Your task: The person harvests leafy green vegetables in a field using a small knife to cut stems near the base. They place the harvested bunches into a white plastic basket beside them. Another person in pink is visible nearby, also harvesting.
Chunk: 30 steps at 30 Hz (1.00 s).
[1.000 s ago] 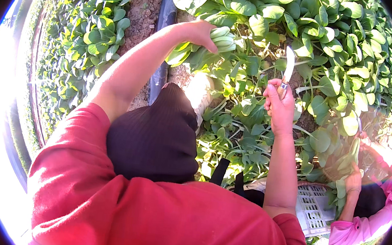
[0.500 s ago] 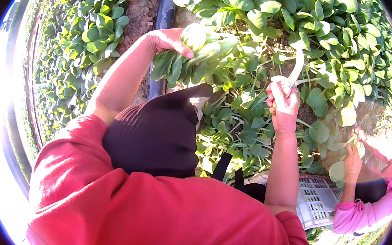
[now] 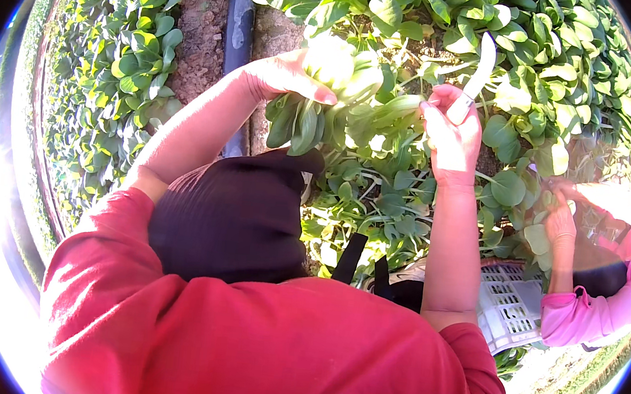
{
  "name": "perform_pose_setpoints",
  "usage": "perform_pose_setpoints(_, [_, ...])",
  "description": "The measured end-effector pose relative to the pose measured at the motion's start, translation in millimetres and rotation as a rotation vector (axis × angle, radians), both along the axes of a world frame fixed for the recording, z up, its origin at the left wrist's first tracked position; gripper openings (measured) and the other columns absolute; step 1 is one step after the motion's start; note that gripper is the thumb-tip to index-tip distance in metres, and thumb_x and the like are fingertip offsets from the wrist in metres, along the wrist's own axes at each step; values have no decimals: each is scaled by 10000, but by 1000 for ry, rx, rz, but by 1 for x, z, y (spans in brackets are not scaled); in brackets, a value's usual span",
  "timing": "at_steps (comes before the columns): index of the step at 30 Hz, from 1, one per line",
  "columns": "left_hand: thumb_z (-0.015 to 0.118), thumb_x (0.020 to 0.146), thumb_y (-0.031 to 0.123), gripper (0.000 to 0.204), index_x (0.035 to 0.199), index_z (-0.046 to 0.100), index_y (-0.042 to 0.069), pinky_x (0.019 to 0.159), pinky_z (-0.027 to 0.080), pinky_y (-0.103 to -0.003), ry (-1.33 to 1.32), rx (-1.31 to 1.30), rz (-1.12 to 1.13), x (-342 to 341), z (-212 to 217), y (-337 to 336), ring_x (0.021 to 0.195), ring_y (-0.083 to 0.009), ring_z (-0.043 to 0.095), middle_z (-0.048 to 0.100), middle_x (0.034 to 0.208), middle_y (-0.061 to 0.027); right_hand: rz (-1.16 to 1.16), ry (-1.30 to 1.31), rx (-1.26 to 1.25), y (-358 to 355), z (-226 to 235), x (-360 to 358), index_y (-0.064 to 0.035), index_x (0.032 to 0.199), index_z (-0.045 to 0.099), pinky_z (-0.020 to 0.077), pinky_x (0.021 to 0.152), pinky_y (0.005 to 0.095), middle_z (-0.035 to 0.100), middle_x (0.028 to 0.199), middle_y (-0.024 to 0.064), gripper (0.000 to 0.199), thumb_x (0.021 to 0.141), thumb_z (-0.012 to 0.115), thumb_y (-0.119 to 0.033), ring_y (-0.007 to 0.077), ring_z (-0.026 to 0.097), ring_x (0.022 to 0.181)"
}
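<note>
The left hand (image 3: 285,76) is closed around the pale, thick base of a leafy green vegetable plant (image 3: 325,99) — its smooth, spoon-shaped leaves hang down and outward from the grip, glossy and dark green, with whitish stalks catching strong sun. The plant is lifted clear of the bed, between the two hands. The right hand (image 3: 451,130) is clenched on the handle of a slim, curved knife with a pale metal blade (image 3: 480,65); the blade points up and away, just beside the plant's leaves.

Below lies a garden bed of dense, low green plants (image 3: 438,26) with rounded leaves, growing from crumbly brown soil (image 3: 203,27). A dark, smooth irrigation pipe (image 3: 239,15) runs along the bare strip between two beds. Near the right forearm sits a white plastic crate with a slotted lattice wall (image 3: 510,307). At the right edge another person in a pink sleeve (image 3: 593,315) reaches into the leaves with one hand (image 3: 560,220).
</note>
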<state>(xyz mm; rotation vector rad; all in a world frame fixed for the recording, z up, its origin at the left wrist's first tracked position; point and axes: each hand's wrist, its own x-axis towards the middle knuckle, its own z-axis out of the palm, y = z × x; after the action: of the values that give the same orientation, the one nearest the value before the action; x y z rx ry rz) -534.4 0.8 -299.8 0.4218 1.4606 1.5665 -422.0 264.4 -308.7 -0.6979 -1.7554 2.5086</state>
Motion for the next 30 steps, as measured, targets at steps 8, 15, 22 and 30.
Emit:
perform_pose_setpoints(8, [787,731,177,307,931,573,86,866,403,-281,-53,35,-21,-8,-21,11,956,-123,479,513,967,-1,-6,112,-390,35,-7,12,-57,964,579,334,427,172,578,826,41,129,877,619,30,107,526,592])
perform_pose_setpoints(15, [798,722,147,639,1282,515,33,984,450,-337,-201,-69,-23,3,-30,12,1111,-203,571,609,1177,-93,79,12,1036,96,-66,37,-87,1066,625,455,542,239,640,895,24,241,855,726,-142,81,579,636])
perform_pose_setpoints(22, [762,738,218,588,1239,558,-12,968,482,-350,-304,60,-28,-4,-22,13,1040,-222,631,656,1118,-140,-150,-448,951,95,-118,-18,1,814,544,484,727,441,616,747,170,518,772,767,-464,362,609,725])
perform_pose_setpoints(30, [747,755,109,539,1244,547,3,945,498,-355,-262,40,49,-7,-18,19,1021,-213,646,672,1111,-132,-111,-561,1044,126,-160,-7,-53,843,517,471,570,337,607,770,73,410,738,814,-315,187,581,616])
